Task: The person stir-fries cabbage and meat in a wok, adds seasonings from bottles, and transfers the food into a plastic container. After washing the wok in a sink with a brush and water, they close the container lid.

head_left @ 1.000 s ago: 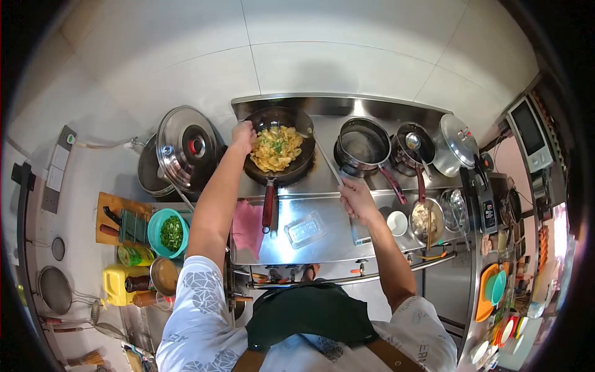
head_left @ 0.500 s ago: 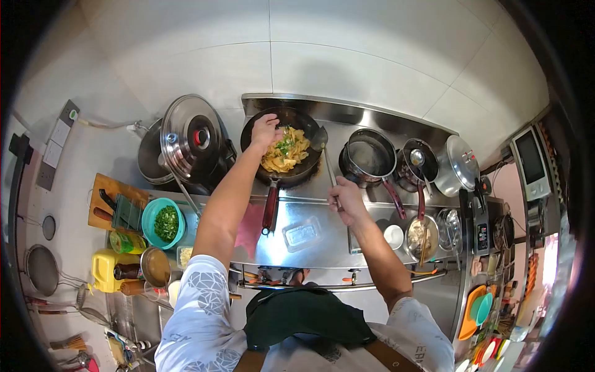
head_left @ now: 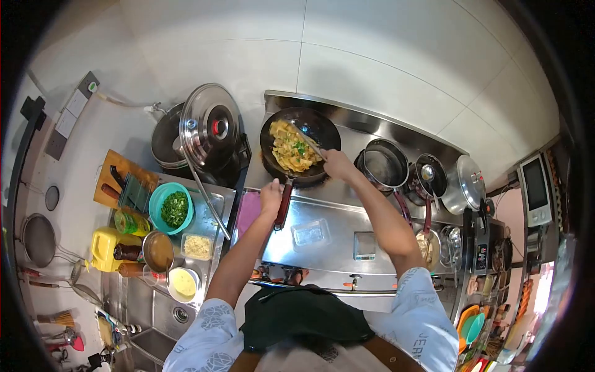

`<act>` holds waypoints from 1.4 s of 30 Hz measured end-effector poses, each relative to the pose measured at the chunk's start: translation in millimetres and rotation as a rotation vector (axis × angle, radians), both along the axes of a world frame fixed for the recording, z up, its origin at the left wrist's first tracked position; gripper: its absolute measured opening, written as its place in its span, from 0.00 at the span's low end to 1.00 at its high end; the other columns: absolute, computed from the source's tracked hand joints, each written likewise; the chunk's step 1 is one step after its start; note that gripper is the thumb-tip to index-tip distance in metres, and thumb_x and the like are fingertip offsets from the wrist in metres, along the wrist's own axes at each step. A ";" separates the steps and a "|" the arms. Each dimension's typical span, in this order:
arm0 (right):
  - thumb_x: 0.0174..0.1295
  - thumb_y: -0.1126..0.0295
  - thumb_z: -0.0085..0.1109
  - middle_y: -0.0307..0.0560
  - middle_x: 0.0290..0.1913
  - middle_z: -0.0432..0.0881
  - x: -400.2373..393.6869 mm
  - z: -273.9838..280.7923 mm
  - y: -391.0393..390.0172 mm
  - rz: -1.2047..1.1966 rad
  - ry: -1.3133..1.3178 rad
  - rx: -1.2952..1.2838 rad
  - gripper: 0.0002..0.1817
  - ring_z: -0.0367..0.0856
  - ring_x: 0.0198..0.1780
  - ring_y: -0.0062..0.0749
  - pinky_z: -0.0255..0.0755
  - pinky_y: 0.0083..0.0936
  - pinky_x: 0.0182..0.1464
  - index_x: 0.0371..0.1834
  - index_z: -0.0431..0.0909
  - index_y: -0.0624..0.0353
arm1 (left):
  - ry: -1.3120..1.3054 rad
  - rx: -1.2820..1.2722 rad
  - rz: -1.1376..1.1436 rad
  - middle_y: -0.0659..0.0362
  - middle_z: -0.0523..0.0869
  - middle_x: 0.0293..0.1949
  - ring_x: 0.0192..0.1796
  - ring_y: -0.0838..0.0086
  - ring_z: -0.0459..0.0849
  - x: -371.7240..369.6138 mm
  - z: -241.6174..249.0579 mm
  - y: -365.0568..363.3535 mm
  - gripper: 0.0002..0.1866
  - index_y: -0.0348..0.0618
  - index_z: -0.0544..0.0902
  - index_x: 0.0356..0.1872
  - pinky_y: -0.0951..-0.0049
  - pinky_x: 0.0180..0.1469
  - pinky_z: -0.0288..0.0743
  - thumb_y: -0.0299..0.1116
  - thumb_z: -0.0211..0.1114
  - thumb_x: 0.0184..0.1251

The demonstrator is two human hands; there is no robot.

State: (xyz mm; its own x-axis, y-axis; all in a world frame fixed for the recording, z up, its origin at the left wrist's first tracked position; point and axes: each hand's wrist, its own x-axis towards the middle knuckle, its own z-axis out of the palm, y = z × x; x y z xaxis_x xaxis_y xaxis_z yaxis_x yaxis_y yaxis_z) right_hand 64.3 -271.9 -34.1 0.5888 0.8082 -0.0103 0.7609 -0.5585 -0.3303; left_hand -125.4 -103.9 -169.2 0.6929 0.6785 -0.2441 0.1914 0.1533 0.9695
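Note:
My right hand [head_left: 339,165] is closed around the handle of a spatula [head_left: 305,137], whose far end reaches into the food. Yellowish flat pieces [head_left: 291,149] with chopped green onion fill the left half of a dark wok [head_left: 327,131]. My left hand [head_left: 271,197] is right beside the wok's dark red handle [head_left: 284,208], fingers pointing up along it and not wrapped over it. A pink-purple cloth [head_left: 248,209] lies just left of that hand.
Right of the wok stand a saucepan [head_left: 385,162] and a smaller pan with a ladle [head_left: 427,172]. At left are a large lidded pot [head_left: 211,127], a turquoise bowl of chopped greens [head_left: 171,218] and a bowl of yellow liquid [head_left: 184,284]. A clear plastic tray [head_left: 310,234] lies on the steel counter.
My left hand has come down from over the food to beside the wok handle. My right hand has moved the spatula up and left, from the wok's right rim into the food.

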 end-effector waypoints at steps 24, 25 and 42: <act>0.63 0.71 0.52 0.63 0.39 0.85 -74.1 27.0 -36.3 -0.288 0.003 -0.165 0.16 0.85 0.43 0.63 0.78 0.55 0.45 0.53 0.75 0.63 | -0.130 0.066 -0.095 0.48 0.86 0.50 0.55 0.64 0.83 51.1 35.8 43.0 0.23 0.37 0.77 0.61 0.67 0.61 0.72 0.37 0.60 0.68; 0.63 0.71 0.52 0.63 0.39 0.85 -75.6 14.9 -30.7 -0.270 0.004 -0.196 0.16 0.85 0.43 0.63 0.78 0.55 0.45 0.53 0.74 0.63 | 0.002 0.026 -0.071 0.48 0.86 0.51 0.56 0.64 0.83 34.7 13.3 33.6 0.24 0.36 0.79 0.59 0.67 0.61 0.72 0.41 0.63 0.68; 0.66 0.74 0.53 0.45 0.21 0.76 66.2 85.7 -44.7 -0.722 1.236 0.135 0.07 0.68 0.14 0.18 0.57 0.16 0.11 0.30 0.71 0.62 | 0.319 -0.225 -0.316 0.57 0.77 0.17 0.13 0.70 0.75 -9.5 24.9 -62.5 0.11 0.38 0.75 0.26 0.67 0.15 0.70 0.29 0.70 0.59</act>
